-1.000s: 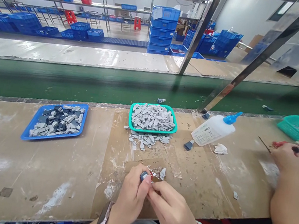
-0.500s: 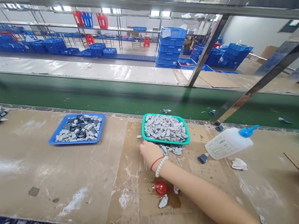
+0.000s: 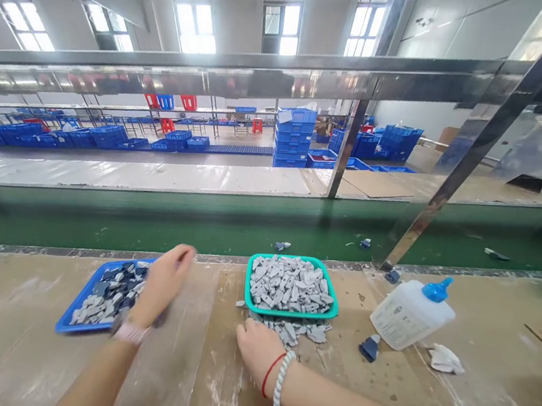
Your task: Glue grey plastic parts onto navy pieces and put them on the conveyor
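Change from prior frame: left hand now above the blue plastic tray, fingers curled and blurred, grip undeterminable. Right hand, fingers open, touches loose grey pieces at 6 o'clock of the teal plastic tray.

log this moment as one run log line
left hand: over blue tray | right hand: touching grey pieces below teal tray | squeeze bottle: right of teal tray

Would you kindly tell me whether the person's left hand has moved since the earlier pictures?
Yes, it has moved leftward in view: the left hand was in front of the teal tray and now hovers over the blue tray.
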The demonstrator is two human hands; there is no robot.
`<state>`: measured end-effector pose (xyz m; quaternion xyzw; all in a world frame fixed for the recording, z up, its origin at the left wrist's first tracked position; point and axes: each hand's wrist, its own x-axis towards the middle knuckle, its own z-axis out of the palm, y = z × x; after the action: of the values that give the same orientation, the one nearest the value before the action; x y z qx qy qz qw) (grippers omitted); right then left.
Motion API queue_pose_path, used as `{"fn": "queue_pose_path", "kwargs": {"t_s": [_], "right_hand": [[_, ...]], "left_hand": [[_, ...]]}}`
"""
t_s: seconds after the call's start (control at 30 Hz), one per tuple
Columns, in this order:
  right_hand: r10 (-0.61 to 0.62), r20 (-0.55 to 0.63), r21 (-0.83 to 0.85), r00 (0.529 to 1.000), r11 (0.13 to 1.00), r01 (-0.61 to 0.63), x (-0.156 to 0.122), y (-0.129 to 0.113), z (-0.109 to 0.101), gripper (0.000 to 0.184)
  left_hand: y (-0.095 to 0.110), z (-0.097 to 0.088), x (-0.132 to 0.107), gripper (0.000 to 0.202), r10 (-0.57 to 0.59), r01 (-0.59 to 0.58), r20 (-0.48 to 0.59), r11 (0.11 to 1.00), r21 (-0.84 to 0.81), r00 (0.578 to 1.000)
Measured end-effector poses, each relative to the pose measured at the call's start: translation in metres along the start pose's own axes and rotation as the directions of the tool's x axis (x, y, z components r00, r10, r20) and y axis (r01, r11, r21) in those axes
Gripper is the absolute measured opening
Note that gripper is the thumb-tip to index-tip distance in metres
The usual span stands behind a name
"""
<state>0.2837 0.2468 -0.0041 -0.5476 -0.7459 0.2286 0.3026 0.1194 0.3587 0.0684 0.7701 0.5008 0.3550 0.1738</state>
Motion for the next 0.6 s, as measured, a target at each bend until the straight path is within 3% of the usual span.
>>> {"fn": "queue_pose_path", "kwargs": {"t_s": [0.07, 0.13, 0.2, 0.3, 0.37, 0.47, 0.53, 0.6], "right_hand": [[-0.039, 0.089, -0.063, 0.995, 0.997, 0.045, -0.002, 0.001, -0.021, 0.016], [-0.090, 0.168, -0.044, 0.982, 0.994, 0.099, -0.014, 0.002, -0.050, 0.015], [-0.071, 0.186, 0.056, 0.980, 0.996, 0.062, -0.035, 0.005, -0.080, 0.013], [0.153, 0.097, 0.264, 0.983, 0.949, -0.174, -0.076, 0.018, -0.108, 0.008], [0.267, 0.053, 0.414, 0.962, 0.871, -0.264, -0.105, 0.030, -0.110, 0.008], [0.366, -0.011, 0.561, 0.931, 0.773, -0.297, -0.142, 0.042, -0.098, 0.008], [0.435, -0.091, 0.545, 0.896, 0.774, -0.321, -0.161, 0.042, -0.086, 0.008], [0.480, -0.209, 0.462, 0.852, 0.816, -0.347, -0.175, 0.036, -0.073, 0.011]], "left_hand": [[0.008, 0.043, 0.051, 0.021, 0.154, -0.175, 0.202, 0.981, 0.089, 0.967], [0.016, 0.089, 0.098, 0.017, 0.260, -0.340, 0.416, 0.931, 0.131, 0.872], [0.021, 0.129, 0.133, 0.016, 0.296, -0.460, 0.589, 0.876, 0.147, 0.751], [0.020, 0.169, 0.157, 0.020, 0.277, -0.565, 0.742, 0.809, 0.163, 0.611], [0.016, 0.181, 0.160, 0.022, 0.255, -0.595, 0.784, 0.785, 0.174, 0.566], [0.009, 0.185, 0.155, 0.023, 0.229, -0.585, 0.786, 0.786, 0.199, 0.575], [0.004, 0.178, 0.151, 0.025, 0.209, -0.541, 0.743, 0.807, 0.236, 0.636], [-0.001, 0.160, 0.144, 0.028, 0.193, -0.475, 0.658, 0.834, 0.280, 0.728]]}}
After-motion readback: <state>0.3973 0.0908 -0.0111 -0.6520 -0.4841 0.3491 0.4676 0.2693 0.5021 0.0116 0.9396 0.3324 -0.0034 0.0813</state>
